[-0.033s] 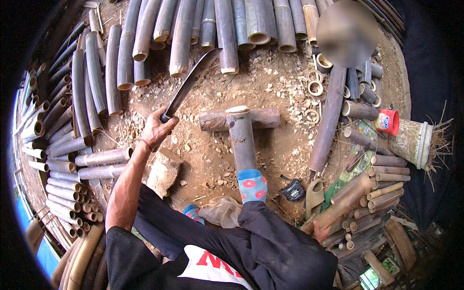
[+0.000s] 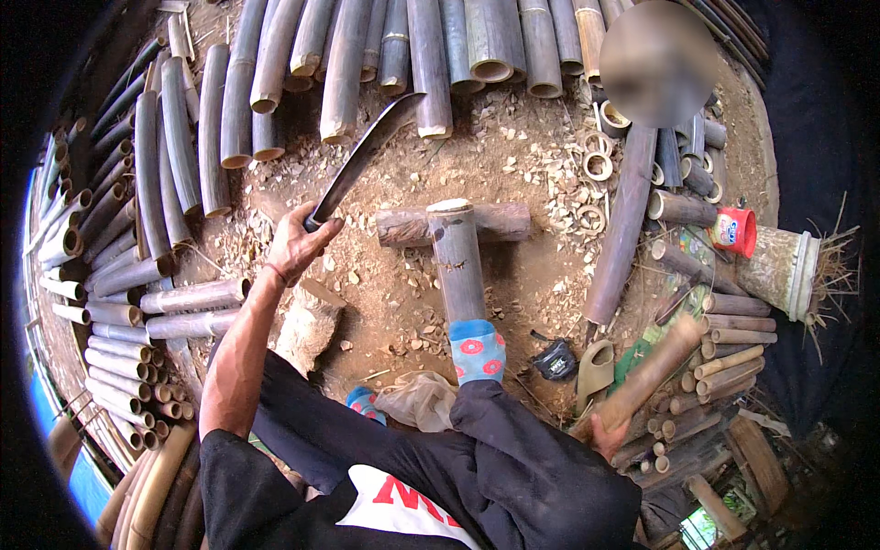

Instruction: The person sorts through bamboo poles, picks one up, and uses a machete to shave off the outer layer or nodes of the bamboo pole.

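Note:
My left hand [image 2: 302,240] is closed around the handle of a machete [image 2: 362,160], whose long dark blade points away and to the right. At the lower right, my right hand [image 2: 609,438] grips a brown wooden club [image 2: 653,371] near its lower end; the club's far end is smeared by motion. Between the hands, a bamboo tube [image 2: 461,270] rests across a short log [image 2: 403,228] on the ground. Its near end meets my foot in a blue sock with red spots [image 2: 478,352]. Neither hand touches this tube.
Bamboo tubes [image 2: 344,82] lie in rows ahead and are stacked at the left [image 2: 115,362] and right [image 2: 733,362]. Chips and bamboo rings [image 2: 598,167] litter the dirt. A black pouch [image 2: 555,359], a sandal [image 2: 595,371], a red container [image 2: 734,231] and a whitish bucket [image 2: 779,266] stand or lie at right.
The far end of the wooden club in my right hand has shifted slightly up and to the left. My left hand with the machete stays nearly in place.

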`<state>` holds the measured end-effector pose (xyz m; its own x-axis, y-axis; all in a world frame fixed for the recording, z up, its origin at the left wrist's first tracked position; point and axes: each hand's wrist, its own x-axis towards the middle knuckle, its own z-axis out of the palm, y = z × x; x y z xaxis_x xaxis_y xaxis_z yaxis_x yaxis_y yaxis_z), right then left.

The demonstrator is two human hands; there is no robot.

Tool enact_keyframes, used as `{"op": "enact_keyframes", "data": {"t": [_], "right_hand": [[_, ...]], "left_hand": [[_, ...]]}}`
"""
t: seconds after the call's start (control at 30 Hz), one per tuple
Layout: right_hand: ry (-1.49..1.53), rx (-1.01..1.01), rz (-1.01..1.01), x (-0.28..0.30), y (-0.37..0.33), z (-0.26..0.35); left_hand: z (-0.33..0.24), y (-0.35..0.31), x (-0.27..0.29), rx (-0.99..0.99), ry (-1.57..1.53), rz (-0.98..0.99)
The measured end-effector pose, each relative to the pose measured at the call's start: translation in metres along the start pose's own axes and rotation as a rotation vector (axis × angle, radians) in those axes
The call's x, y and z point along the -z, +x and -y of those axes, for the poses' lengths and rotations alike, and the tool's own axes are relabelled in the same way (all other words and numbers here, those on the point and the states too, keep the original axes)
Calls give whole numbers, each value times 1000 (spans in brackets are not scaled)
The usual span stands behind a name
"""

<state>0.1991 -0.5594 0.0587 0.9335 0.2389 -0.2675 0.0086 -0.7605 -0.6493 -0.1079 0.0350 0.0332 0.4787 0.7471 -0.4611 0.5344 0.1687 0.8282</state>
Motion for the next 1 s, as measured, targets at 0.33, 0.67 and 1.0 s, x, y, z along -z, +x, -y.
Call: {"op": "enact_keyframes", "data": {"t": [0.33, 0.67, 1.0], "right_hand": [[-186, 221, 888, -83, 43, 159], [1174, 47, 693, -78, 167, 270], [964, -202, 1006, -66, 123, 233]], "left_hand": [[-17, -19, 5, 96, 144, 63], [-31, -8, 2, 54, -46, -54], [-19, -8, 11, -60, 350, -29]]}}
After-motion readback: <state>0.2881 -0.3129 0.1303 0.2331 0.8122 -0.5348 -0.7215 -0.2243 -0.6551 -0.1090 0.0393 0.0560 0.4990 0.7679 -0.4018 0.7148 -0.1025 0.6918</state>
